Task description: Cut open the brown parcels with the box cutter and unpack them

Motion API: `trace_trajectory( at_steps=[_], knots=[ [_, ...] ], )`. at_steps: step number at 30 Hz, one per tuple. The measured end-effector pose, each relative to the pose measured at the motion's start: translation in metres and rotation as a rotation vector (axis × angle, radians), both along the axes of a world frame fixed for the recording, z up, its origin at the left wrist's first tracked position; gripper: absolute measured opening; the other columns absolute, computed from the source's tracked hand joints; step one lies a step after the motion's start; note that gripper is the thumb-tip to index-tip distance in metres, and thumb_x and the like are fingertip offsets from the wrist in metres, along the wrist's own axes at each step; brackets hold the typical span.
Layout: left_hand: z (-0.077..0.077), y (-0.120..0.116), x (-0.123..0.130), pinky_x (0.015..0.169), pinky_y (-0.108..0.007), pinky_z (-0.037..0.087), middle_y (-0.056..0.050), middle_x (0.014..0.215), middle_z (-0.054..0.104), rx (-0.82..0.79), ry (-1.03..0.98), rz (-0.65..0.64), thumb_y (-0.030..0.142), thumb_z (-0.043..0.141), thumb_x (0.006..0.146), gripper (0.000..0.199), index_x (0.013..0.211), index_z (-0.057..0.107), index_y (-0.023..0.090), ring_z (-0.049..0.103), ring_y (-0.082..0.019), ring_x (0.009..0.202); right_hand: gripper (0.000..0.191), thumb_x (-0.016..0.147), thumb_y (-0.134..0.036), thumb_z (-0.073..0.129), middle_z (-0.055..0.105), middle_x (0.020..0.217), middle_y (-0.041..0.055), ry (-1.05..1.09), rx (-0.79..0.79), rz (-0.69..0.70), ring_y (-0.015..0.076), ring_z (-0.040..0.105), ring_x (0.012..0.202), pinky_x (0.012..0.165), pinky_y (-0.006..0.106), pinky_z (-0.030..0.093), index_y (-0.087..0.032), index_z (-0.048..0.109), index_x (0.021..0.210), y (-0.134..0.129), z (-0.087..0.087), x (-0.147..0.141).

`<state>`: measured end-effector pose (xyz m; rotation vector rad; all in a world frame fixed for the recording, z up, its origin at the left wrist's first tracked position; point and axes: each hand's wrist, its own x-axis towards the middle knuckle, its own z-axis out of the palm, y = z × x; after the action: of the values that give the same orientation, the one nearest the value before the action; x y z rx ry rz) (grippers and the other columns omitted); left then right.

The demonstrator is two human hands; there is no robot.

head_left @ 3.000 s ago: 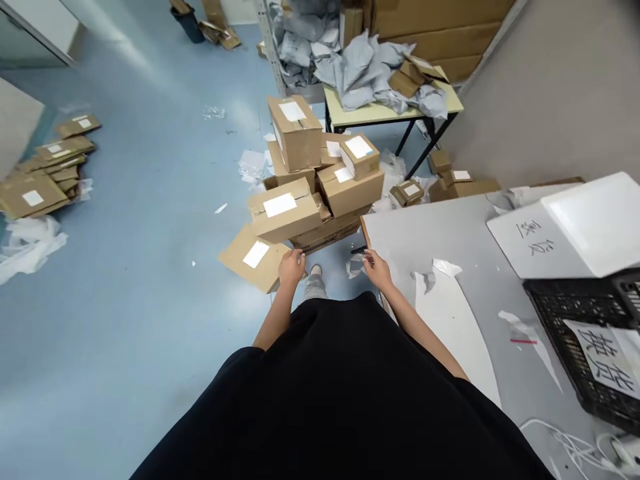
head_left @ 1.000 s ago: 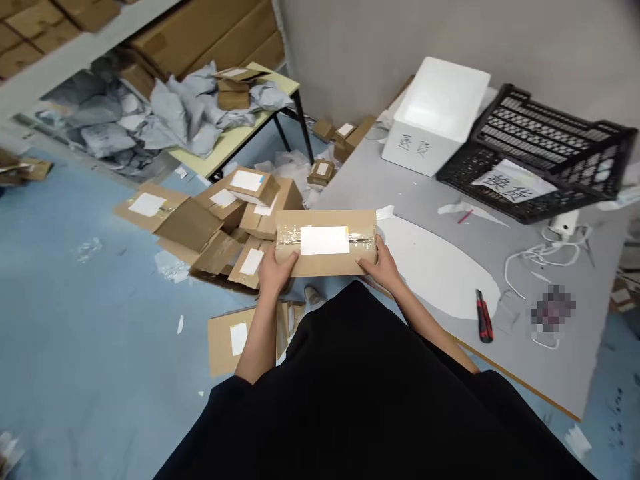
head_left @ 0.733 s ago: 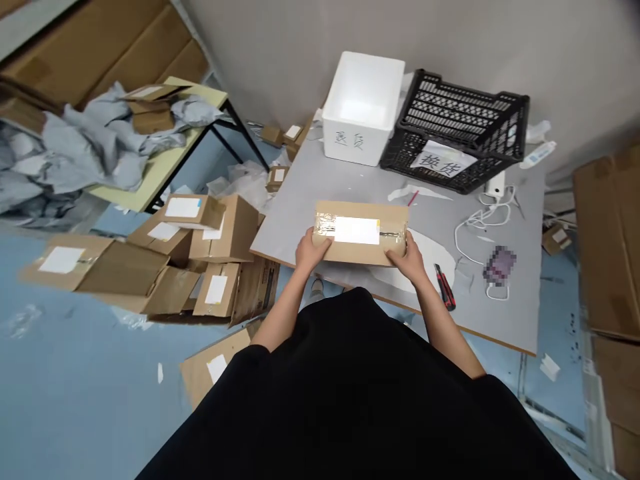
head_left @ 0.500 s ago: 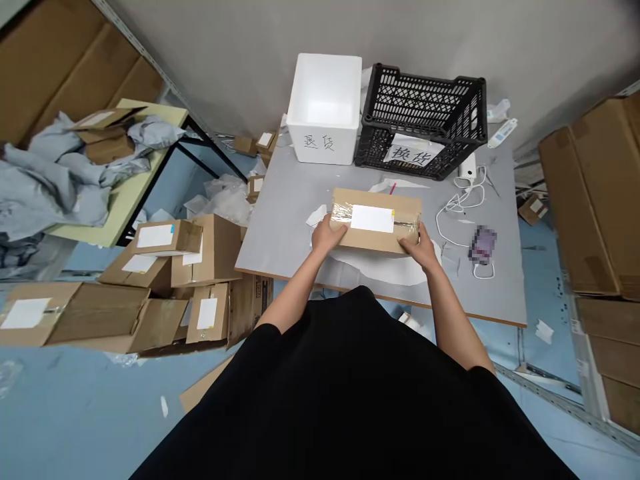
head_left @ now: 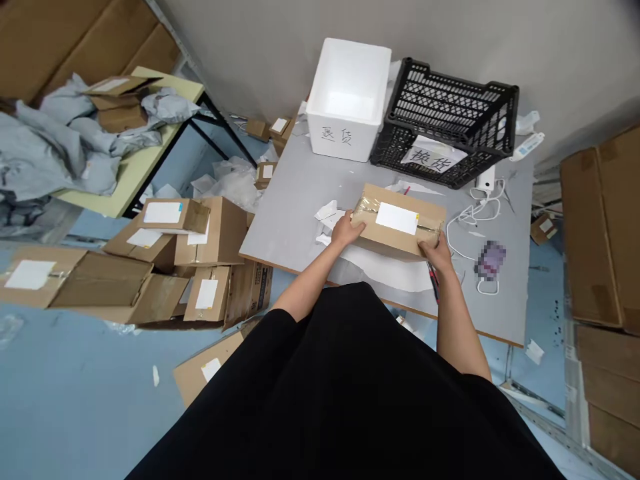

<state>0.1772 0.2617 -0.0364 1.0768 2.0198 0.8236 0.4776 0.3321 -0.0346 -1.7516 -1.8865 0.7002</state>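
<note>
Cardboard parcel (head_left: 397,223) sits angled on grey worktable (head_left: 285,227), right of stacked cardboard boxes (head_left: 210,240). Left hand (head_left: 347,231) has fingers closed over parcel's near-left edge; right hand (head_left: 434,253) has fingers curled on its right corner, both holding. Utility knife (head_left: 432,283) just beside right wrist. White foam box (head_left: 347,127), black plastic crate (head_left: 450,113) behind.

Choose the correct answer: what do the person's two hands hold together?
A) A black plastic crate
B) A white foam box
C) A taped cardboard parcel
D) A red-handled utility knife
C: the left hand and right hand grip opposite ends of the taped cardboard parcel, its white label facing up.
</note>
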Motion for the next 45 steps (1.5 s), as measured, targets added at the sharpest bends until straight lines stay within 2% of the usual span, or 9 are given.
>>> trace_trajectory(
  at_steps=[4, 7, 11, 15, 21, 26, 32, 39, 45],
  knots=[
    [-0.006, -0.05, -0.034, 0.092, -0.032, 0.049, -0.012, 0.123, 0.064, 0.086, -0.027, 0.227, 0.047, 0.062, 0.091, 0.047, 0.128, 0.058, 0.019, 0.065, -0.021, 0.097, 0.053, 0.076, -0.029, 0.054, 0.056, 0.126, 0.0208, -0.135, 0.321, -0.168, 0.0389, 0.05, 0.125, 0.104, 0.063, 0.038, -0.016, 0.054, 0.127, -0.018, 0.01, -0.048],
    [-0.017, -0.109, -0.083, 0.091, -0.03, 0.05, -0.011, 0.117, 0.067, 0.122, 0.002, 0.469, 0.041, 0.061, 0.092, 0.037, 0.12, 0.062, 0.018, 0.066, -0.018, 0.092, 0.048, 0.082, -0.025, 0.048, 0.05, 0.132, 0.0217, -0.096, 0.409, 0.04, 0.0376, 0.043, 0.131, 0.109, 0.063, 0.032, -0.016, 0.052, 0.129, -0.039, 0.016, -0.118],
    [-0.039, -0.208, -0.159, 0.092, -0.03, 0.051, -0.009, 0.111, 0.07, 0.12, -0.011, 0.811, 0.038, 0.06, 0.092, 0.03, 0.114, 0.064, 0.018, 0.067, -0.018, 0.094, 0.044, 0.087, -0.03, 0.044, 0.051, 0.132, 0.0196, -0.012, 0.284, 0.505, 0.0341, 0.044, 0.131, 0.111, 0.058, 0.034, -0.017, 0.052, 0.129, -0.08, 0.01, -0.237],
    [-0.058, -0.305, -0.229, 0.092, -0.031, 0.052, -0.008, 0.106, 0.072, 0.104, -0.06, 1.088, 0.041, 0.056, 0.093, 0.031, 0.112, 0.064, 0.018, 0.068, -0.018, 0.095, 0.047, 0.087, -0.035, 0.047, 0.053, 0.131, 0.0178, 0.069, 0.154, 0.821, 0.0308, 0.048, 0.128, 0.11, 0.053, 0.038, -0.017, 0.052, 0.13, -0.136, -0.01, -0.361],
    [-0.061, -0.39, -0.352, 0.094, -0.029, 0.051, -0.009, 0.108, 0.072, 0.116, -0.067, 1.2, 0.04, 0.056, 0.093, 0.032, 0.113, 0.064, 0.017, 0.068, -0.017, 0.101, 0.064, 0.083, -0.045, 0.056, 0.049, 0.142, 0.0183, 0.184, -0.204, 0.928, 0.0288, 0.055, 0.121, 0.1, 0.049, 0.049, -0.019, 0.045, 0.141, -0.214, -0.034, -0.541],
    [-0.057, -0.391, -0.477, 0.097, -0.032, 0.05, -0.013, 0.123, 0.068, 0.151, -0.004, 1.079, 0.044, 0.057, 0.092, 0.042, 0.124, 0.061, 0.016, 0.067, -0.02, 0.107, 0.08, 0.078, -0.05, 0.061, 0.051, 0.143, 0.0177, 0.228, -0.423, 0.791, 0.0283, 0.059, 0.118, 0.104, 0.049, 0.048, -0.019, 0.039, 0.148, -0.249, -0.045, -0.658],
    [-0.06, -0.353, -0.581, 0.109, -0.038, 0.042, -0.012, 0.14, 0.058, 0.082, 0.042, 0.942, 0.04, 0.062, 0.09, 0.049, 0.134, 0.055, 0.02, 0.054, -0.026, 0.129, 0.092, 0.077, -0.048, 0.063, 0.049, 0.145, 0.0198, 0.171, -0.519, 0.649, 0.03, 0.058, 0.124, 0.107, 0.048, 0.046, -0.016, 0.028, 0.155, -0.25, -0.061, -0.734],
    [-0.075, -0.334, -0.595, 0.098, -0.033, 0.049, -0.007, 0.122, 0.069, 0.058, -0.107, 0.832, 0.041, 0.063, 0.089, 0.042, 0.126, 0.057, 0.023, 0.064, -0.023, 0.112, 0.095, 0.082, -0.05, 0.059, 0.054, 0.142, 0.0149, 0.203, -0.523, 0.76, 0.0287, 0.058, 0.122, 0.099, 0.046, 0.053, -0.021, 0.013, 0.16, -0.249, -0.072, -0.758],
    [-0.075, -0.341, -0.581, 0.09, -0.029, 0.051, -0.003, 0.111, 0.073, 0.093, -0.093, 0.88, 0.041, 0.063, 0.089, 0.034, 0.117, 0.059, 0.023, 0.067, -0.02, 0.101, 0.096, 0.077, -0.036, 0.06, 0.052, 0.146, 0.0164, 0.26, -0.613, 0.666, 0.0269, 0.062, 0.116, 0.095, 0.041, 0.055, -0.015, 0.017, 0.16, -0.254, -0.066, -0.76]
  ],
)
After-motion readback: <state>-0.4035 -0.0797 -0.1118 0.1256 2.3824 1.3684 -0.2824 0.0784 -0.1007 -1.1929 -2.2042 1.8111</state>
